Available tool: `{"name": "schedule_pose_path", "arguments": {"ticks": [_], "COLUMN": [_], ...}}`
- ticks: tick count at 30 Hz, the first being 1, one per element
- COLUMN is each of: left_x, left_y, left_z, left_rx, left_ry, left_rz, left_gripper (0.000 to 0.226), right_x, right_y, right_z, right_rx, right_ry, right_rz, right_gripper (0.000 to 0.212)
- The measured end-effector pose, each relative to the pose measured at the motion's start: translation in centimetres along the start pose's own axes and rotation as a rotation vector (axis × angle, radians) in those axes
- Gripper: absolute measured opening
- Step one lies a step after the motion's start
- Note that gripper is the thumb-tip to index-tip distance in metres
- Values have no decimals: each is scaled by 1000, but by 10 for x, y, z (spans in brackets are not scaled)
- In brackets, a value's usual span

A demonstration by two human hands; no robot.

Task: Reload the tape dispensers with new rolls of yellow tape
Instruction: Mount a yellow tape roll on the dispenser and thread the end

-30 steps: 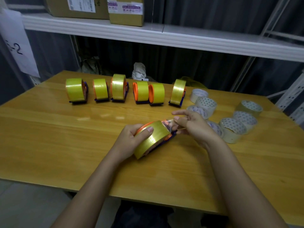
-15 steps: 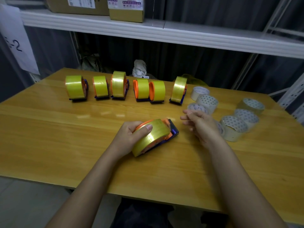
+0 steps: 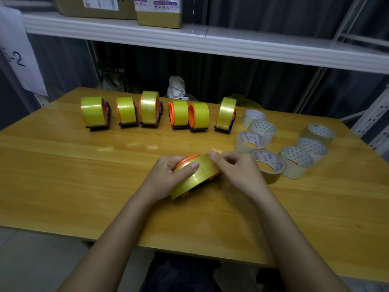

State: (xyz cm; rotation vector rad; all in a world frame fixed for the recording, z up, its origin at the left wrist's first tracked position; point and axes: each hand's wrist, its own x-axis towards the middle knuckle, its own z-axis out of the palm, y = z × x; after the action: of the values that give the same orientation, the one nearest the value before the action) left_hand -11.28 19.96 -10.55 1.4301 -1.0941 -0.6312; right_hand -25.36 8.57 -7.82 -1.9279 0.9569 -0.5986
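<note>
An orange and blue tape dispenser (image 3: 194, 175) loaded with a yellow roll lies tilted on the wooden table (image 3: 84, 169) in front of me. My left hand (image 3: 168, 178) grips it from the left, thumb pressed on the yellow tape face. My right hand (image 3: 235, 167) has its fingers curled at the dispenser's far right end, thumb tip on the top edge of the roll; the blue cutter end is hidden behind it. Several loaded dispensers (image 3: 147, 110) stand in a row at the back.
Several used rolls with white patterned cores (image 3: 294, 161) lie in a cluster at the right, close to my right hand. A white shelf (image 3: 210, 45) with cardboard boxes (image 3: 157, 11) hangs above the table's far edge. A paper sign (image 3: 16, 55) hangs at the left.
My right hand, which had drawn back from the dispenser half a second ago, has returned to its right end and now covers the blue cutter. My left hand keeps its grip.
</note>
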Motion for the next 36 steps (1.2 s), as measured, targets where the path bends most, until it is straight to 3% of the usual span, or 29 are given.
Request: {"name": "schedule_pose_path", "arguments": {"ticks": [5,9,16,19,21,24,27,30,33,36], "left_x": [-2,-2,3,5,10,22,30,40,49,53], "left_y": [4,3,3,2,3,8,24,45,54,57], "left_z": [1,1,-8,-17,-26,-44,-47,-29,-14,-12], "left_rx": [-2,-3,-54,-20,14,210,404,682,950,984], "left_ry": [-5,-17,-24,-90,-76,-47,-163,-202,-231,-283], "left_rz": [-2,-13,-32,-38,-52,-139,-158,-197,-151,-152], "left_gripper": [46,46,37,46,36,39,39,67,75,64], "right_x": [5,11,28,30,27,25,24,25,27,31], "right_y": [5,3,11,13,12,8,0,-8,-15,-17], "right_z": [2,-2,-32,-28,-27,-22,-12,-6,-3,-7], "right_rx": [100,346,135,3,-47,-40,-29,-84,-85,28], "right_ry": [75,-59,18,-6,-14,43,122,170,125,30], "right_rz": [-5,149,57,15,-8,-32,-67,-116,-163,-105], "right_gripper": [17,16,13,13,13,14,16,18,18,19]}}
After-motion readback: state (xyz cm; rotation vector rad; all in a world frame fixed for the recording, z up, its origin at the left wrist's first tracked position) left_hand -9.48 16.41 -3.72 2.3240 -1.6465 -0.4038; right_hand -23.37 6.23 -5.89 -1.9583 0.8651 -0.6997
